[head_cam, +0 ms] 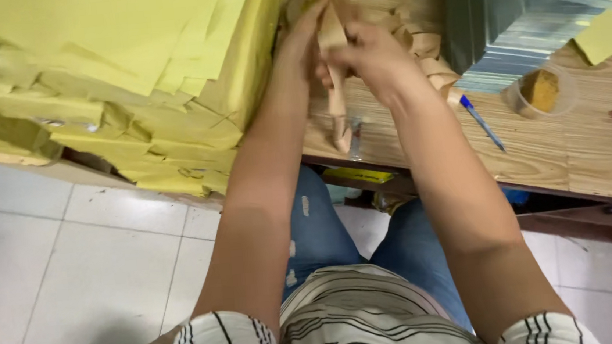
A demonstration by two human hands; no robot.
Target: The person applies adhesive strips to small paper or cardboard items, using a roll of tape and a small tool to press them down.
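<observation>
At the upper left of the frame a stack of yellow paper (127, 69) leaned over the table (578, 155) edge. Both the left hand (302, 43) and right hand (369, 52) were closed on a tan paper strip (335, 81) at upper centre. Further right, a cup of glue (539, 91) stood near; an elbow could perhaps tip it.

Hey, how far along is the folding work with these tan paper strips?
Done: folded tan paper pieces lie piled on the wooden table. In hand: both hands, left hand and right hand, grip one long tan paper strip. Left: a tall yellow paper stack sits beside them.
</observation>
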